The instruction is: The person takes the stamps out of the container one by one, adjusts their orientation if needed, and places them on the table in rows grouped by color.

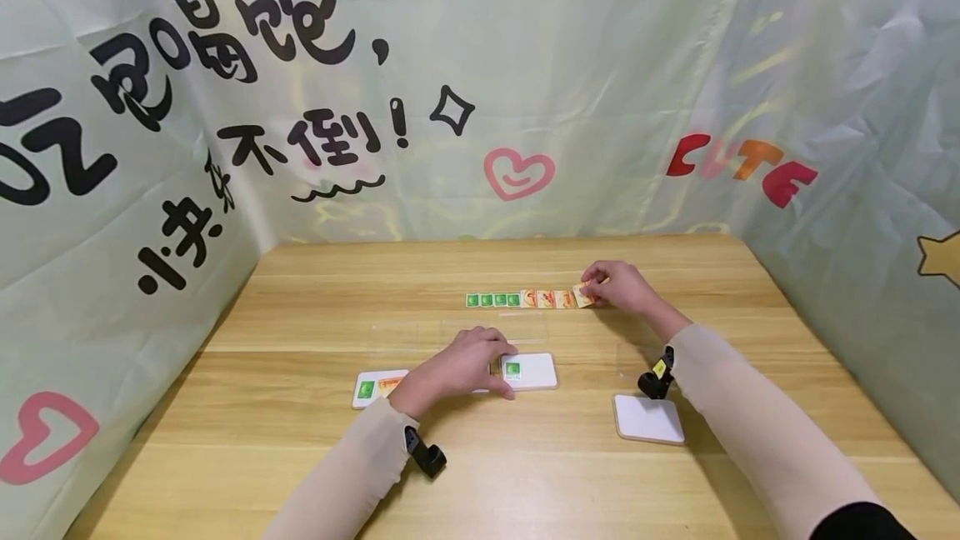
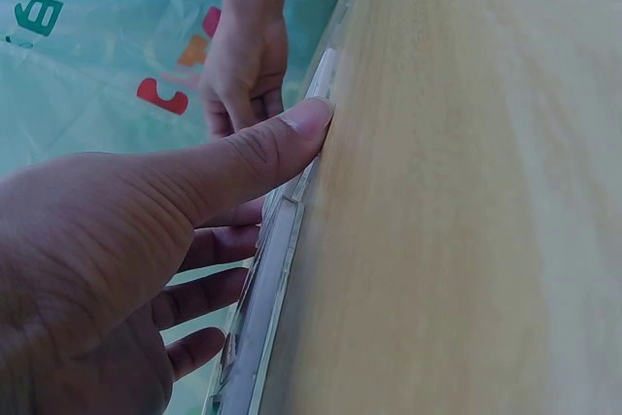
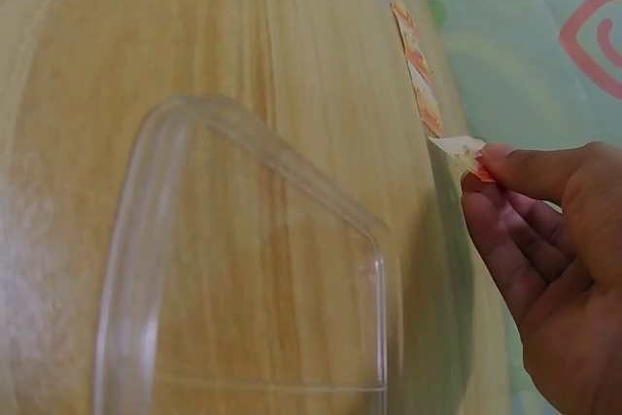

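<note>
Thumb and index finger of my right hand [image 1: 622,288] pinch a small orange-and-white sticker [image 3: 459,151] at the right end of a row, tilted up from the table. Several green stickers [image 1: 492,300] and orange ones [image 1: 547,299] make up the rest of that row. My left hand [image 1: 459,363] grips a white card [image 1: 538,370] by its left part, thumb at the near edge and fingertips at the far edge. A green sticker [image 1: 512,370] lies on this card. Another white card peeks out beneath the left hand, mostly hidden.
To the left, a white card [image 1: 358,400] carries a green and an orange sticker. A plain white card [image 1: 649,420] lies at the right, under the right forearm. Clear plastic covers [image 1: 522,328] lie between cards and row; another clear cover [image 3: 377,279] is below the right wrist.
</note>
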Motion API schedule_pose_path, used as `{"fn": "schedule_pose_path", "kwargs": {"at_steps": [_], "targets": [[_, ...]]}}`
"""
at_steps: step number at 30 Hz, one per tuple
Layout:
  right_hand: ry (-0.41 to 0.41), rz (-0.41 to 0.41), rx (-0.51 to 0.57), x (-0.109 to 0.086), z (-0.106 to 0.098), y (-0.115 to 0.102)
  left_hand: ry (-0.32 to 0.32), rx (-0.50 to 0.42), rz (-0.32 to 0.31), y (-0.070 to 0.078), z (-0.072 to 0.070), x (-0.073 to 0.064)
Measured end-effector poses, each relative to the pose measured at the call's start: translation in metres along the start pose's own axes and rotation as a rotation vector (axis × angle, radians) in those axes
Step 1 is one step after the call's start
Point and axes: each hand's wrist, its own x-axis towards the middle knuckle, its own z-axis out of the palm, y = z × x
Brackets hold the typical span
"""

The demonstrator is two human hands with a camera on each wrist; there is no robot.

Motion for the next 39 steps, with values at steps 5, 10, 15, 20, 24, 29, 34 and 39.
{"fn": "schedule_pose_path", "kwargs": {"at_steps": [5, 10, 15, 20, 24, 29, 34, 39], "targets": [[-0.012, 0.021, -0.039, 0.0011, 0.0, 0.0038, 0.0, 0.006, -0.001, 0.0001, 0.0004, 0.001], [-0.025, 0.017, -0.059, 0.0011, 0.0006, 0.0048, 0.001, 0.006, 0.0, 0.0006, 0.0006, 0.001], [-0.026, 0.01, -0.096, 0.001, 0.0015, 0.0025, 0.003, 0.005, -0.001, 0.001, -0.0006, -0.0001], [-0.03, 0.003, -0.133, 0.0003, 0.0021, 0.0012, 0.002, 0.001, -0.001, 0.0012, -0.0009, -0.0009], [-0.025, 0.01, -0.149, 0.001, 0.0029, 0.0018, 0.003, 0.001, 0.0, 0.0009, -0.0009, -0.0007], [-0.022, 0.014, -0.155, 0.0026, 0.0042, 0.0034, -0.002, 0.0, -0.002, 0.0014, -0.0015, -0.0009], [-0.021, 0.015, -0.159, 0.002, 0.0042, 0.0024, -0.005, -0.007, -0.007, 0.0021, -0.0017, -0.0009], [-0.025, 0.011, -0.155, 0.0014, 0.0041, 0.0024, -0.004, -0.01, -0.007, 0.0022, -0.0017, -0.0009]]}}
